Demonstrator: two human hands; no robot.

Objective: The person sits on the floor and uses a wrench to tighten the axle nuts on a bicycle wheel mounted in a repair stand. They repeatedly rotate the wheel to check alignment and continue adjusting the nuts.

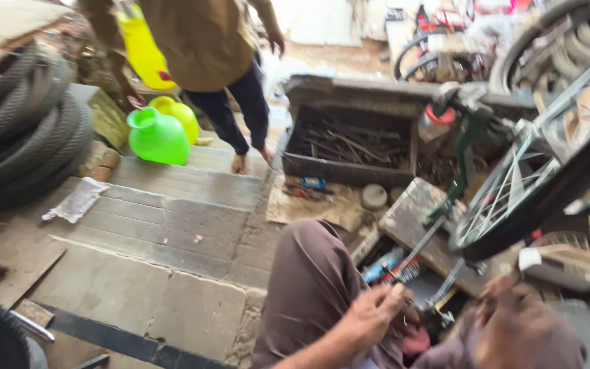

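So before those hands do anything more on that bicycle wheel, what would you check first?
1. Left hand grips a small metal part: ok, though the part is blurred.
2. Right hand grip: cannot tell, motion blur.
3. Bicycle wheel steady: cannot tell; it leans tilted on its green fork.
4. Open toolbox near: ok.
5. Passer-by apart from the work: ok.

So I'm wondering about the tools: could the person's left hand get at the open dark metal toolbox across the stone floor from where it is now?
Probably not without leaning: the left hand is low by the lap, and the open dark metal toolbox sits well beyond the knee, though nothing blocks the way.
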